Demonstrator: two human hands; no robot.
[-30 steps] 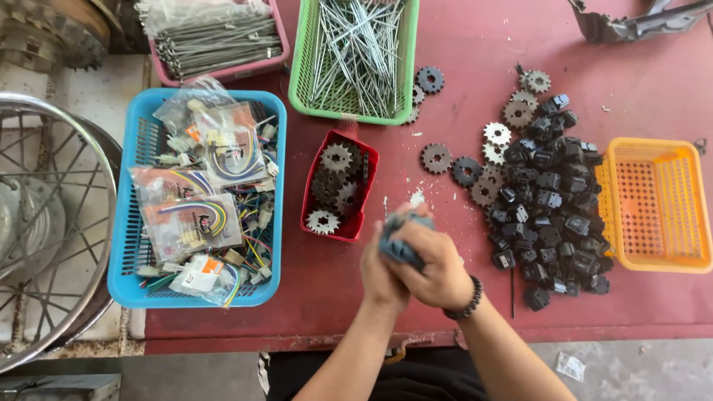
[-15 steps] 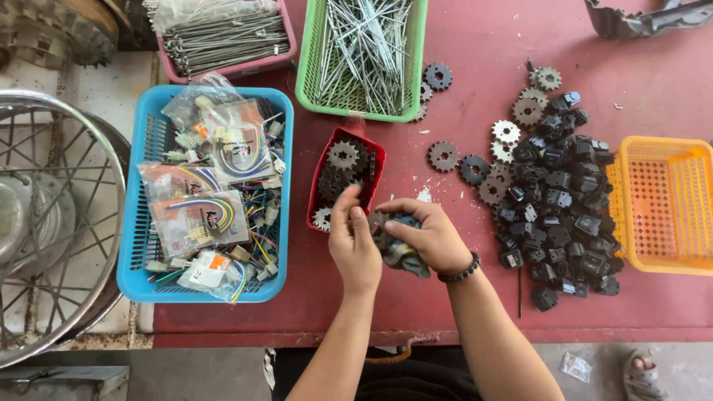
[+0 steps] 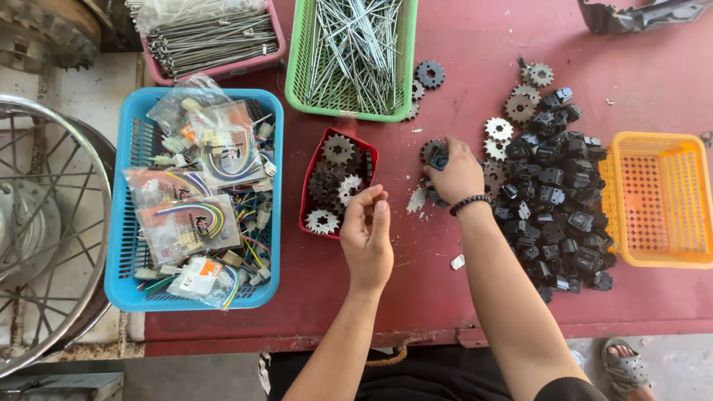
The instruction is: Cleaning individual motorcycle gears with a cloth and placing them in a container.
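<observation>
Small dark part (image 3: 439,159) is gripped in the right hand (image 3: 458,175), at the left edge of the pile of black parts (image 3: 557,200), beside loose sprockets (image 3: 499,129). Its long axis cannot be told. Right hand is curled shut on it. Left hand (image 3: 369,236) is held left of the pile, just beside the red tray (image 3: 315,172), fingertips pinched narrow; whether anything is held there cannot be told. The red surface (image 3: 416,282) carries everything.

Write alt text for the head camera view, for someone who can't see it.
A person's right hand rests on a sprocket beside a pile of black parts on a red table, while the left hand hovers by a red tray of sprockets.
</observation>
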